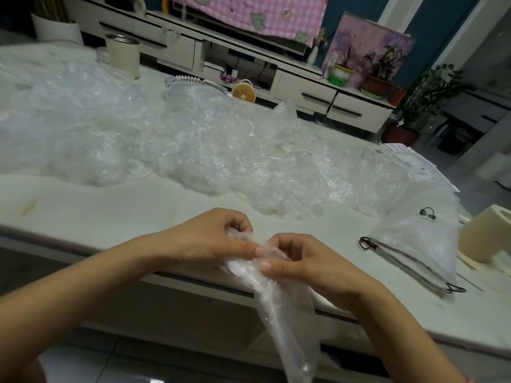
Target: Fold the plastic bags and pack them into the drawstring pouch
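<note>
Hands meet at the near table edge: left hand (218, 240) and right hand (300, 262) are close together, fingers curled, both pinching the top of one clear plastic bag (282, 313), whose twisted length hangs down past the white table (96, 205). To the right the drawstring pouch (414, 244) lies flat on the tabletop beside a cream holder (482, 236). Farther back a wide heap of crumpled bags (193, 139) covers the table, a cream mug (123, 55) behind it
</note>
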